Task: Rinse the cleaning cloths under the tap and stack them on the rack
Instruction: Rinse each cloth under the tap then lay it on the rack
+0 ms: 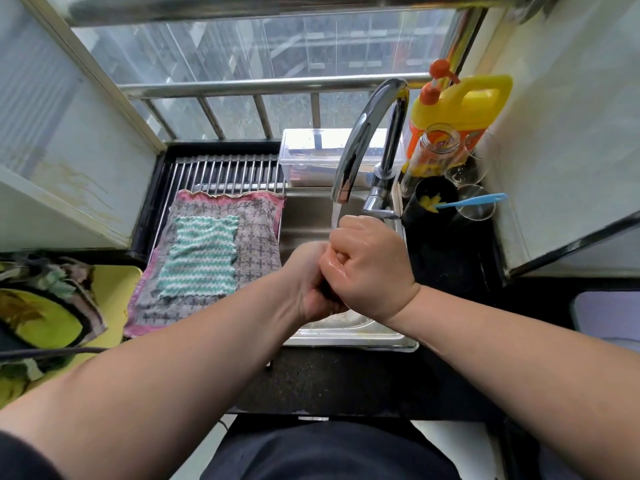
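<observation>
Over the steel sink (346, 337), my left hand (304, 282) and my right hand (374, 268) are curled tight against each other, both wet. A thin dark bit of cloth (325, 289) shows squeezed between them; the rest is hidden inside the fists. Water runs from the chrome tap (360, 140) just behind my right hand. To the left, on the metal rack (225, 168), a grey cloth with a pink edge (258, 237) lies flat, and a green-and-white striped cloth (201, 258) lies spread on top of it.
More crumpled cloths (52, 278) lie on a yellow surface at far left. Behind the sink stands a clear plastic box (311, 150). At the right are a yellow detergent bottle (460, 105), a jar, glasses (474, 206) and a black cup (433, 199) with a blue tool.
</observation>
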